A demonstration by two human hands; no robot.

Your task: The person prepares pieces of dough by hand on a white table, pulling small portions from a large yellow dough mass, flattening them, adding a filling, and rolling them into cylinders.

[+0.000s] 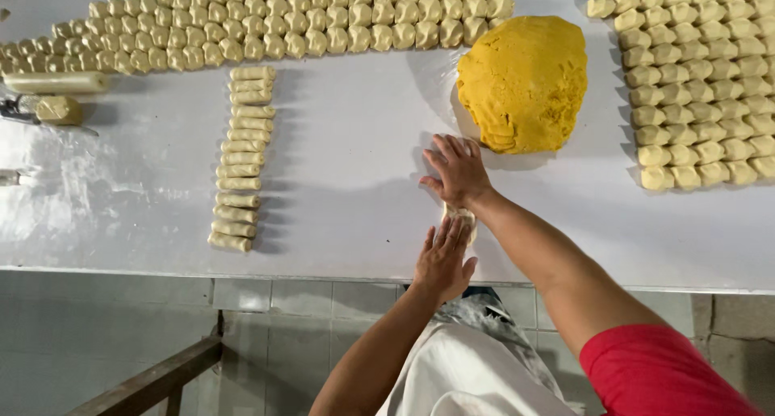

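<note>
White worktop (347,182) is supporting a pale dough piece (462,217) that I am pressing between my flat, open left hand (442,259) and right hand (458,170) to roll it evenly.

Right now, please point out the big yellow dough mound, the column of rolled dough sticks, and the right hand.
yellow dough mound (523,81), head view, top centre.
column of rolled dough sticks (240,158), head view, a middle stick.
right hand (458,170), head view, back of hand.

A bakery or food-production kitchen, most likely. A long white work table (347,182) carries dozens of small pale dough pieces (274,25) in tight rows, a large yellow dough mound (525,81), rolled dough logs (240,158), above a tiled wall (105,327).
</note>
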